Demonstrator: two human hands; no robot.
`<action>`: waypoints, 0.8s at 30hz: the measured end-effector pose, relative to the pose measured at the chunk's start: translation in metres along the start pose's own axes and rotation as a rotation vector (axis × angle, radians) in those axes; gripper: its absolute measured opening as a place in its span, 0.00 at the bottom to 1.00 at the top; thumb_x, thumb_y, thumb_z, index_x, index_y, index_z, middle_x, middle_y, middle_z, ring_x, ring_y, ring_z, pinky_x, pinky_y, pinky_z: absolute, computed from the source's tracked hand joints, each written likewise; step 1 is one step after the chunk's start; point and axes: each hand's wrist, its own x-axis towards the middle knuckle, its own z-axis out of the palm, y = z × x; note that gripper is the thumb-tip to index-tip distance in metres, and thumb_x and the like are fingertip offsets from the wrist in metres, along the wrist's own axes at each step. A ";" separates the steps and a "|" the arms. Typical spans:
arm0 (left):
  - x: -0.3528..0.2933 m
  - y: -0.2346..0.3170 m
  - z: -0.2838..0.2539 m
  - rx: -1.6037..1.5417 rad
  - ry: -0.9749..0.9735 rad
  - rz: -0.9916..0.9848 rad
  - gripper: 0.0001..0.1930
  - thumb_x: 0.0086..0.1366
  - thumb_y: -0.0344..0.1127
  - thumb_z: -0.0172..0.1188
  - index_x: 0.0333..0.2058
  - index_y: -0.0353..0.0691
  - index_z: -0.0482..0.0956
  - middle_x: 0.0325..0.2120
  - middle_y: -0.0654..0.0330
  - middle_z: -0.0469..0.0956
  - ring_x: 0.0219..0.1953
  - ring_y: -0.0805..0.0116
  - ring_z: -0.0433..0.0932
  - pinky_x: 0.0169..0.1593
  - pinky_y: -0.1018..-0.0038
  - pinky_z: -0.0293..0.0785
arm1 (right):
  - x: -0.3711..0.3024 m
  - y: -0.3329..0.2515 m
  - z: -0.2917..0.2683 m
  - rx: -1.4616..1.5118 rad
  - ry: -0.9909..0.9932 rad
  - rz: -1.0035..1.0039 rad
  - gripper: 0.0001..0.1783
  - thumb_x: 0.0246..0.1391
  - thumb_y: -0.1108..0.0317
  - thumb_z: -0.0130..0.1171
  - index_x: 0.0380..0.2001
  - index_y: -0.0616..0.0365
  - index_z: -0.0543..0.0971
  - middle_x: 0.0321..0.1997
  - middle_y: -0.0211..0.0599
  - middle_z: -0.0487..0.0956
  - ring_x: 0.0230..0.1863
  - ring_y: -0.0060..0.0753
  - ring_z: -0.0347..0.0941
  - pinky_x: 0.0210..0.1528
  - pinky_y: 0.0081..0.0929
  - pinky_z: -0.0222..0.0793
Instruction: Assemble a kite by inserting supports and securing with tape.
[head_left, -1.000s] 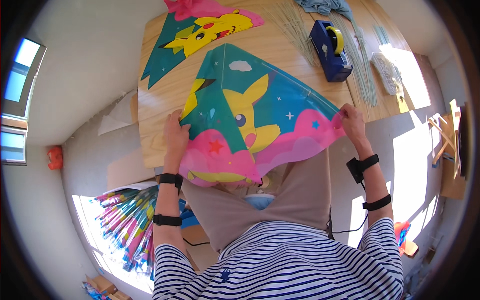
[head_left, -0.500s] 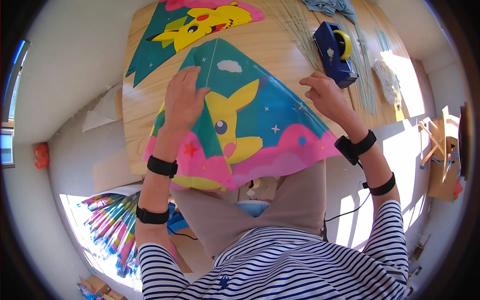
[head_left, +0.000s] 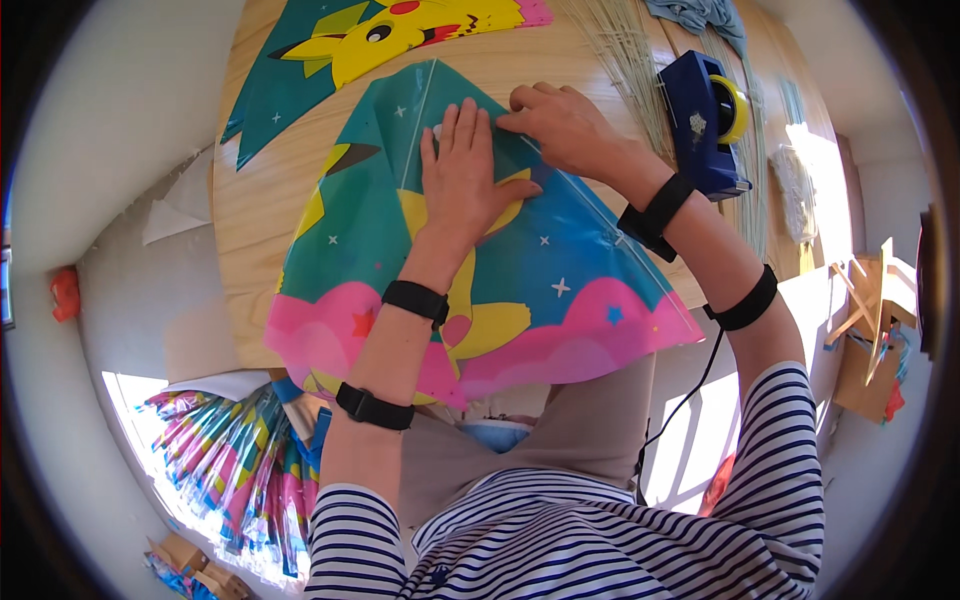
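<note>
Before us a thin, glossy, roughly triangular printed sheet (head_left: 505, 280) lies spread on the wooden tabletop (head_left: 250, 215), its peak at twelve o'clock, one corner at four. We see teal and blue with white stars, a partly covered yellow figure mid-sheet, and pink clouds along the six o'clock side.

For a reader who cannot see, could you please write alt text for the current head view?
A person's left hand lies flat on a colourful printed sheet partly over a wooden table; the curled right hand is at the sheet's upper right edge. Beyond are more printed sheeting, thin sticks and a blue tape dispenser.
</note>
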 end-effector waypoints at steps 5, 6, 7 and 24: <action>0.001 0.001 0.000 -0.014 0.027 0.014 0.54 0.45 0.59 0.75 0.64 0.30 0.64 0.68 0.47 0.60 0.73 0.51 0.53 0.72 0.48 0.43 | -0.006 0.018 0.000 -0.005 -0.021 -0.041 0.23 0.46 0.74 0.60 0.48 0.43 0.83 0.45 0.33 0.76 0.49 0.38 0.74 0.49 0.37 0.70; 0.001 0.001 0.000 -0.027 0.042 0.019 0.53 0.45 0.57 0.76 0.64 0.29 0.65 0.68 0.47 0.61 0.72 0.51 0.53 0.72 0.48 0.44 | -0.006 0.018 -0.002 -0.002 -0.037 -0.025 0.23 0.46 0.74 0.60 0.48 0.43 0.83 0.45 0.32 0.76 0.49 0.38 0.75 0.50 0.37 0.70; 0.000 0.001 0.000 -0.028 0.040 0.013 0.53 0.45 0.58 0.76 0.64 0.29 0.65 0.68 0.47 0.61 0.72 0.51 0.53 0.72 0.47 0.44 | -0.005 0.017 -0.001 -0.003 -0.005 -0.025 0.22 0.46 0.75 0.60 0.47 0.42 0.83 0.44 0.32 0.76 0.49 0.38 0.75 0.50 0.37 0.70; 0.003 0.002 -0.002 -0.011 -0.005 -0.003 0.54 0.47 0.59 0.74 0.65 0.31 0.63 0.69 0.48 0.58 0.73 0.51 0.51 0.72 0.48 0.44 | -0.002 0.004 0.004 -0.076 0.092 -0.026 0.20 0.44 0.75 0.61 0.42 0.41 0.83 0.42 0.30 0.76 0.49 0.39 0.75 0.57 0.45 0.67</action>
